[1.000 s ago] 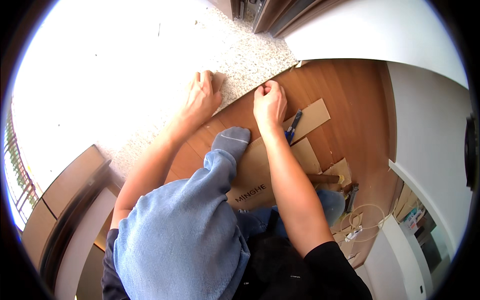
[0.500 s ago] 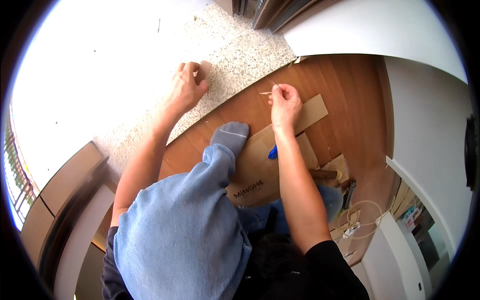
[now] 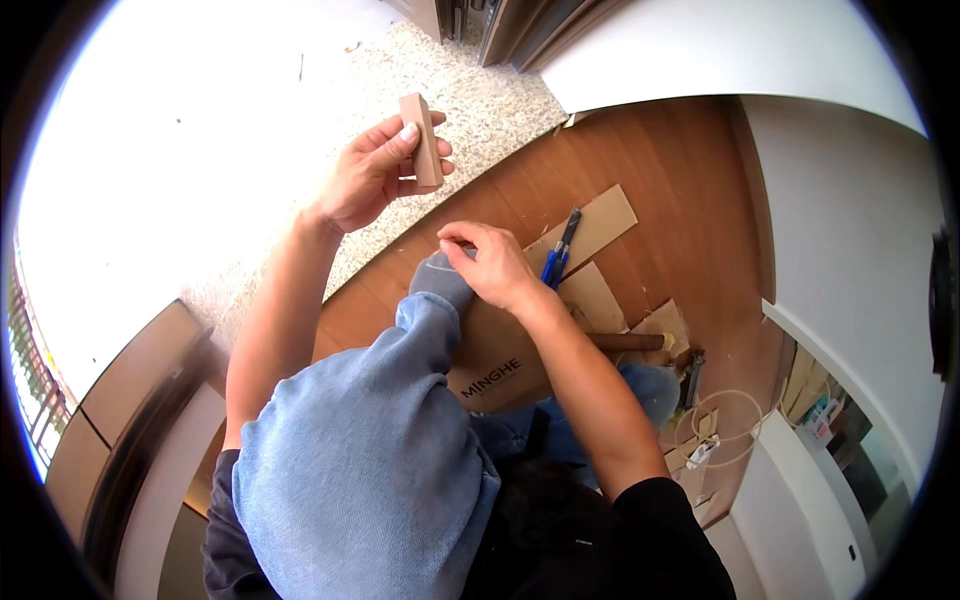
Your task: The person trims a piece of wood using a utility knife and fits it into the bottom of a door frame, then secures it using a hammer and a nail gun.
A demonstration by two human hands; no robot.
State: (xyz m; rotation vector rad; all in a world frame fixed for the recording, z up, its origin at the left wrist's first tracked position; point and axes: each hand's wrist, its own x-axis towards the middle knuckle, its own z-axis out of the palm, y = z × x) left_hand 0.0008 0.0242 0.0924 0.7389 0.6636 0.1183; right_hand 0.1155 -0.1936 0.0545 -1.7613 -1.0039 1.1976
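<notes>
Upright in my left hand [image 3: 375,170] is a small wooden block [image 3: 424,140], gripped between thumb and fingers above the speckled stone floor [image 3: 480,95]. My right hand [image 3: 492,265] hovers over my grey-socked foot [image 3: 440,280] with thumb and forefinger pinched together. Whatever lies in that pinch, if anything, is too small to make out. Just to the right of this hand, a tool with blue handles and a dark end [image 3: 560,250] lies on flattened cardboard [image 3: 500,345].
Brown wood flooring [image 3: 690,200] meets the stone along a diagonal edge. A brown rod [image 3: 630,342] lies beside my right forearm, and a coiled pale cord [image 3: 735,395] is farther right. White walls curve around the right side; a dark door frame [image 3: 540,30] stands at the top.
My left hand has turned and lifted the wooden block upright. My right hand has moved left and nearer, over my foot; the thin sliver it pinched no longer shows. The blue-handled tool is uncovered.
</notes>
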